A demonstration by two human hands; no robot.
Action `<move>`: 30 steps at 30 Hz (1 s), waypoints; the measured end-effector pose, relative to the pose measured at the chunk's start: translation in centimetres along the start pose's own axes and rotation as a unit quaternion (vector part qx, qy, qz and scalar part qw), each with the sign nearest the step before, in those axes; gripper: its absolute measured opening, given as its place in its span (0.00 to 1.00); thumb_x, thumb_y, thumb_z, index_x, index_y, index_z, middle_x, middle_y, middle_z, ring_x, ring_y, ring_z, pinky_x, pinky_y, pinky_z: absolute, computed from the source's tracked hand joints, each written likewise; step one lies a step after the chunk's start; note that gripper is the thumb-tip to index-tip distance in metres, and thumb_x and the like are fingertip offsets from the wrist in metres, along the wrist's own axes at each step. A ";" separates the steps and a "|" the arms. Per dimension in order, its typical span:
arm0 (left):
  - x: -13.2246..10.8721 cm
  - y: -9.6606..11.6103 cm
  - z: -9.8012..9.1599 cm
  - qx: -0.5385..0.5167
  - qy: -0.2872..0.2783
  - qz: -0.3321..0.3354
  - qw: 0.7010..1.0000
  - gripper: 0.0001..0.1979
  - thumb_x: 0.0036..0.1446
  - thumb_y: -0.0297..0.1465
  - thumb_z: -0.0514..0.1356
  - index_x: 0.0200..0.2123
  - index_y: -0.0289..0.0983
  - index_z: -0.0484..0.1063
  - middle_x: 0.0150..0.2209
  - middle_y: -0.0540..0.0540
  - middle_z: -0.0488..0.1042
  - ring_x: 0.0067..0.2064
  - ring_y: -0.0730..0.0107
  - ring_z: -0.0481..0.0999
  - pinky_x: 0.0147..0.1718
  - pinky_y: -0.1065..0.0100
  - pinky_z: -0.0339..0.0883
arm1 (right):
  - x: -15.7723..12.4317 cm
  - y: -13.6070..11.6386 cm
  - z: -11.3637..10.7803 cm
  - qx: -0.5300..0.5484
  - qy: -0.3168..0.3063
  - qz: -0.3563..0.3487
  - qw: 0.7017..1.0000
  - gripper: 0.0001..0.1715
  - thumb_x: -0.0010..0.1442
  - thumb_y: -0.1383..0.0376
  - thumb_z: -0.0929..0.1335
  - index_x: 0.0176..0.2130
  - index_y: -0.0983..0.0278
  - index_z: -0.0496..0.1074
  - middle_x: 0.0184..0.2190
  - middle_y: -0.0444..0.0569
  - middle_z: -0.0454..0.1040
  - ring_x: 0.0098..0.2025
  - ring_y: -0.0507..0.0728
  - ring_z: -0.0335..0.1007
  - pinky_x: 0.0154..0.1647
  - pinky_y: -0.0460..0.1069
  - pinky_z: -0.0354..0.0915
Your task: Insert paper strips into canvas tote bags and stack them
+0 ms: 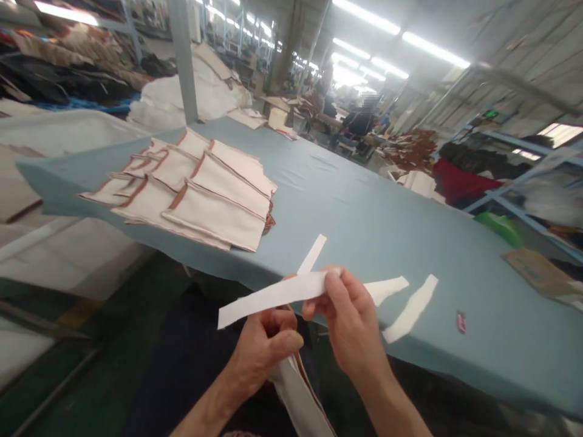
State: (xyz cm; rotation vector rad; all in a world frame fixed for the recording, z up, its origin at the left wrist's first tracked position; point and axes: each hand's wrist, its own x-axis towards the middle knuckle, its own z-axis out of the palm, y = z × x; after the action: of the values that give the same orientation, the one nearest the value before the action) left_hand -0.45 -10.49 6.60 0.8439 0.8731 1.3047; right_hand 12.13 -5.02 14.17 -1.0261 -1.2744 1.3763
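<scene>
A white strip point(268, 296) is pinched at its right end between the thumb and fingers of my right hand point(348, 318). Its free end reaches left, passing over my left hand point(262, 346). Closed, with thumb against curled fingers, that left hand grips a cream fabric piece point(300, 397) with brown edging, which hangs down toward my lap. Part of the fabric is hidden behind the fingers. On the table near my hands lie a narrow white strip point(312, 254) and two wider pale strips point(412, 309), one of them partly behind my right hand.
Overlapping cream fabric pieces with brown edges point(218, 194) are piled on the left of the blue-green table point(346, 212). A small pink object point(461, 323) lies at right, near a cardboard piece point(542, 273). Blue shelving stands beyond; a person point(359, 124) sits far back.
</scene>
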 end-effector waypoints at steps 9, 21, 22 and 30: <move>-1.9 -0.1 -1.0 0.045 0.182 0.031 0.982 0.33 0.60 0.61 0.67 0.42 0.34 0.89 0.28 0.45 0.79 0.28 0.67 0.74 0.29 0.69 0.68 | -6.5 8.0 -2.5 0.004 0.117 0.096 0.989 0.30 0.65 0.38 0.74 0.33 0.61 0.75 0.22 0.44 0.74 0.23 0.53 0.71 0.26 0.47 0.72; -4.2 1.1 -2.2 0.241 0.131 0.024 0.961 0.17 0.71 0.43 0.62 0.45 0.41 0.90 0.33 0.46 0.86 0.31 0.66 0.82 0.32 0.71 0.74 | -8.8 12.5 -5.8 -0.215 0.111 0.133 0.961 0.37 0.70 0.35 0.67 0.49 0.64 0.81 0.40 0.56 0.86 0.41 0.62 0.83 0.43 0.53 0.76; -4.3 1.3 -2.1 0.246 0.113 0.010 0.963 0.17 0.71 0.43 0.62 0.45 0.41 0.89 0.30 0.47 0.85 0.29 0.66 0.81 0.29 0.72 0.73 | -8.7 11.5 -6.0 -0.242 0.104 0.091 0.960 0.34 0.72 0.38 0.66 0.51 0.63 0.81 0.44 0.56 0.86 0.46 0.63 0.84 0.49 0.55 0.76; -3.6 2.8 -0.3 0.262 -0.011 0.013 0.965 0.14 0.69 0.34 0.60 0.37 0.36 0.85 0.30 0.47 0.83 0.30 0.66 0.81 0.32 0.71 0.76 | -5.3 3.1 -1.5 -0.224 -0.088 -0.089 0.967 0.10 0.66 0.64 0.72 0.48 0.60 0.80 0.48 0.49 0.84 0.51 0.59 0.81 0.53 0.52 0.74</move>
State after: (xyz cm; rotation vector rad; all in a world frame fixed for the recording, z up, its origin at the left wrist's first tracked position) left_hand -2.17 -13.82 9.23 1.2809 1.2182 1.0952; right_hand 14.24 -9.95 10.82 -1.0691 -1.8209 1.0826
